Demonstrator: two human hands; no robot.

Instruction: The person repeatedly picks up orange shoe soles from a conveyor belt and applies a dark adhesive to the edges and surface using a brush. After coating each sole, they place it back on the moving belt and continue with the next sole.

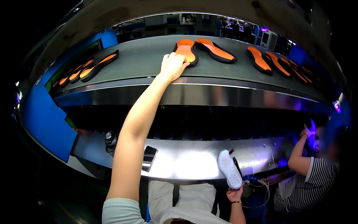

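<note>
My left hand (173, 67) is stretched far forward over the conveyor, its fingers closed on the near end of an orange and black shoe sole (185, 46). The sole lies flat on the belt, and my fingers hide part of its near edge. Low on the right, my right hand (235, 194) grips one end of a shoe upper (229, 168), whose white underside faces up. A strip of black shows along that upper's right side. Just right of the sole at my left hand rests another orange and black sole (215, 50).
More soles (100, 65) lie on the belt (145, 61) at left and others (258, 60) at right. A steel ledge (186, 158) below holds a phone (149, 158) and a black bottle (110, 142). A co-worker in a striped shirt (317, 183) works close on the right.
</note>
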